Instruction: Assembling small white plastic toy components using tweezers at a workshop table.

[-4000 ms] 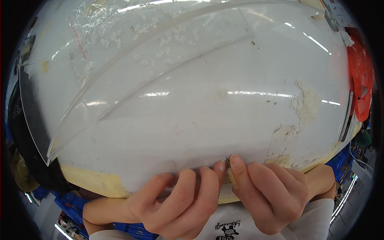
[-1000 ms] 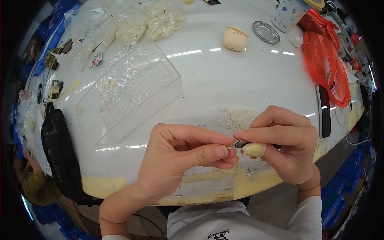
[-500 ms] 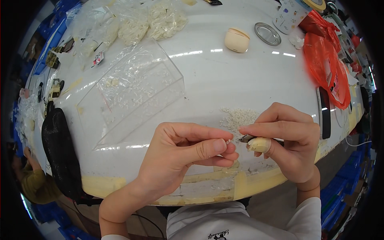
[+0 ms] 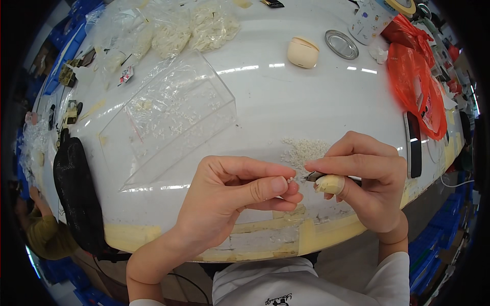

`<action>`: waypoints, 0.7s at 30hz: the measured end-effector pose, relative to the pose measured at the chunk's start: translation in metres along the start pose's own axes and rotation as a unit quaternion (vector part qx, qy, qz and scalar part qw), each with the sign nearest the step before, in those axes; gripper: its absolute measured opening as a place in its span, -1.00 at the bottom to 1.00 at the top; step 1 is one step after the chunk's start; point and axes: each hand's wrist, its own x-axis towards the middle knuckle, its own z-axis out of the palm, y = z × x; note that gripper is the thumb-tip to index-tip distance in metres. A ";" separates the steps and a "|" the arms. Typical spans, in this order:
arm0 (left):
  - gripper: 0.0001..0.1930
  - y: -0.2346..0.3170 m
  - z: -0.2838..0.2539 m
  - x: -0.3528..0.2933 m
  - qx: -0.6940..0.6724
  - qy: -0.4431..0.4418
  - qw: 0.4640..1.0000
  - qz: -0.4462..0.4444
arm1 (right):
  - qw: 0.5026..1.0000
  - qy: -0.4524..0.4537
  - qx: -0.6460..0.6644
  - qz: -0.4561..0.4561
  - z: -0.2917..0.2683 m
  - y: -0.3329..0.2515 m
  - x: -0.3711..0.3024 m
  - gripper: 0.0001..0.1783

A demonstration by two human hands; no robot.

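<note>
Table (image 4: 286, 104): was white
Crates (image 4: 443, 218): stood lower right
Left hand (image 4: 217, 196): pinched white bit (image 4: 290, 179)
Right hand (image 4: 375, 181): gripped metal tool (image 4: 312, 176), had withdrawn slightly

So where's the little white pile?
In the head view, the white pile sits just right of centre on the table, showing beyond the left hand and beside the right hand.

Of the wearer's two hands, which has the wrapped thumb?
The right hand: a pale yellow wrap is around its thumb, whereas the left hand has a bare thumb.
</note>
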 end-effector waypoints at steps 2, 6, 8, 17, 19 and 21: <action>-0.84 -0.002 0.004 0.000 0.008 0.031 0.999 0.012 | 1.000 -0.003 -0.005 -0.003 -0.001 0.000 0.000 -0.72; -0.85 -0.002 0.005 0.001 0.016 0.045 0.999 0.017 | 1.000 -0.004 -0.004 0.004 -0.001 -0.001 0.000 -0.72; -0.85 -0.002 0.004 0.001 0.020 0.044 0.999 0.016 | 1.000 -0.003 0.000 0.013 -0.001 -0.002 0.000 -0.72; -0.88 -0.004 0.005 0.002 0.046 0.040 0.997 0.036 | 1.000 -0.004 -0.012 -0.002 0.000 -0.002 0.000 -0.74; -0.88 -0.004 0.006 0.002 0.052 0.041 0.997 0.040 | 1.000 -0.003 -0.011 -0.008 0.000 -0.001 0.000 -0.74; -0.89 -0.003 0.007 0.002 0.051 0.046 0.997 0.045 | 1.000 -0.002 -0.010 -0.013 0.000 0.000 0.001 -0.75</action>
